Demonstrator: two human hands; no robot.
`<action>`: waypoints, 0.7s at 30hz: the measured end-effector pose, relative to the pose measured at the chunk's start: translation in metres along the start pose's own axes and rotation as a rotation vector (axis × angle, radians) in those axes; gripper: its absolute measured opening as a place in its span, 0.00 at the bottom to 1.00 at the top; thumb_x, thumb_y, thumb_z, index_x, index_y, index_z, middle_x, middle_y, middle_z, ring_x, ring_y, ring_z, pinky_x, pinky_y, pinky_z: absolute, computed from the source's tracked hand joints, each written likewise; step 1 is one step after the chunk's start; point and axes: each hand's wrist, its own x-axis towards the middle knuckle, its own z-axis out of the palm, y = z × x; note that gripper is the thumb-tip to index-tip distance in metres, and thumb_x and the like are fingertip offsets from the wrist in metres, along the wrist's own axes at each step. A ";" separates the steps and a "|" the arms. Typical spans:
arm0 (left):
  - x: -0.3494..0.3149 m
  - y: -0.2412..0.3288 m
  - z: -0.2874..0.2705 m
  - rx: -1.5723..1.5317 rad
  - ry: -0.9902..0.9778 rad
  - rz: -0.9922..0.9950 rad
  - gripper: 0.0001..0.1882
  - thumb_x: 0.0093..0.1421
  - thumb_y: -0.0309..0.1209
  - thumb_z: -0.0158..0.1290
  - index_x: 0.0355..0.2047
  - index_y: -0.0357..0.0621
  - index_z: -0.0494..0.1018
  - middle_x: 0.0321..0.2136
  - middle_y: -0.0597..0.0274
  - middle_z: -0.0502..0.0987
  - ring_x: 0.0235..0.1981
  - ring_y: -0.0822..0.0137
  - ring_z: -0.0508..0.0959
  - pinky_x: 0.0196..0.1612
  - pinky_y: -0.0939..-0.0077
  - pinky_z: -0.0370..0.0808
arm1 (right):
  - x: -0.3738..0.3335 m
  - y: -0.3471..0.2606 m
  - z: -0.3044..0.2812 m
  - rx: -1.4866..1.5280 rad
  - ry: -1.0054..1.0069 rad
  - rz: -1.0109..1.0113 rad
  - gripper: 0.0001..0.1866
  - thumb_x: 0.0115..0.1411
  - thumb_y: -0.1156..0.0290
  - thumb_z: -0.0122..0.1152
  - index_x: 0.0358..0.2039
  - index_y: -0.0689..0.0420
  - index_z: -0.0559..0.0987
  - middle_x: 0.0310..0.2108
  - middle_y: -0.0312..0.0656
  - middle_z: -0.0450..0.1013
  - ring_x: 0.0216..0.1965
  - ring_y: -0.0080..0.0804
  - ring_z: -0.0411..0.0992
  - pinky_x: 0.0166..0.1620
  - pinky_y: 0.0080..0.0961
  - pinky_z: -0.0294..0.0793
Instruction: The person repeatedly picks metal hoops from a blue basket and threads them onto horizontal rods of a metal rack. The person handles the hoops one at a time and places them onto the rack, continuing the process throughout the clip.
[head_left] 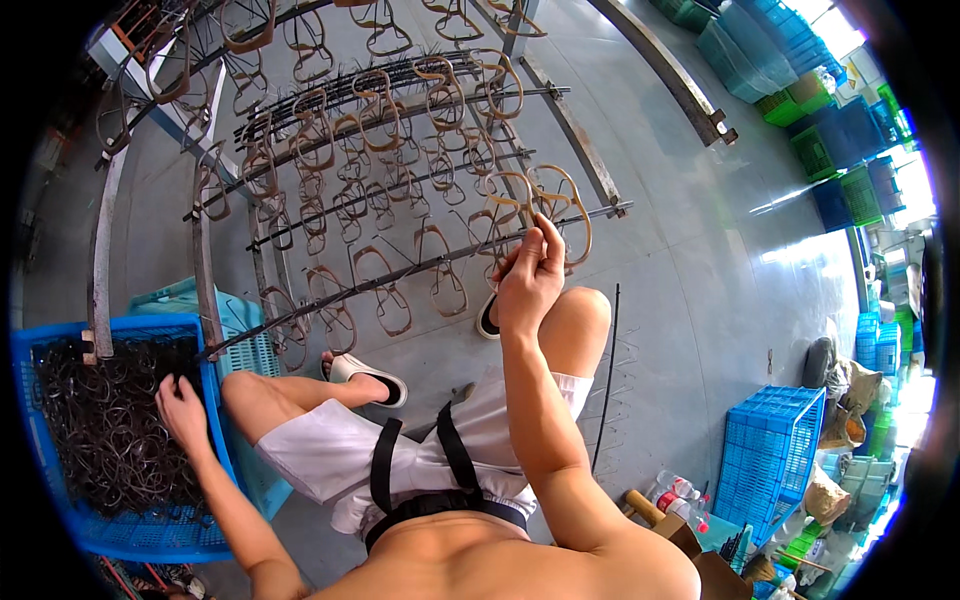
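My right hand (532, 270) pinches an amber-brown spectacle frame (583, 240) between thumb and fingers. That frame is at the right end of the nearest dark rod (410, 268), and the fingers partly cover the place where they meet. More brown spectacle frames (440, 285) hang along this rod, spaced apart. On the left, my left hand (183, 415) is over the edge of a heap of dark, glossy spectacle frames (100, 430) in a blue plastic crate (225, 440). Its fingers are apart and slightly bent, with nothing visibly held.
Further rods with hanging frames fill a metal rack (590, 150) ahead. A pale teal crate (262, 350) stands behind the blue one. To the right are a blue crate (770, 455), plastic bottles (680, 490) and stacked bins (850, 195). A thin spiked rod (605, 390) lies on the floor.
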 end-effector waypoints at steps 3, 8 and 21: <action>-0.002 -0.082 0.023 0.403 -0.278 -0.148 0.21 0.59 0.42 0.49 0.44 0.37 0.70 0.43 0.44 0.71 0.41 0.42 0.73 0.46 0.53 0.69 | 0.004 0.000 0.001 0.093 0.014 0.107 0.13 0.66 0.64 0.46 0.47 0.56 0.72 0.17 0.31 0.61 0.14 0.15 0.56 0.14 0.14 0.59; -0.026 -0.250 0.089 0.265 -0.823 -0.334 0.23 0.56 0.41 0.51 0.47 0.37 0.67 0.46 0.41 0.69 0.44 0.40 0.71 0.47 0.52 0.68 | -0.001 0.000 0.006 0.289 -0.032 0.226 0.14 0.66 0.63 0.46 0.47 0.58 0.72 0.17 0.31 0.61 0.13 0.16 0.56 0.14 0.14 0.57; -0.031 -0.253 0.106 -0.042 -0.714 -0.419 0.24 0.50 0.38 0.54 0.44 0.38 0.66 0.48 0.39 0.65 0.44 0.45 0.70 0.48 0.57 0.68 | -0.003 0.005 0.000 0.429 0.000 0.264 0.15 0.67 0.62 0.45 0.47 0.58 0.71 0.17 0.30 0.62 0.11 0.16 0.55 0.11 0.14 0.56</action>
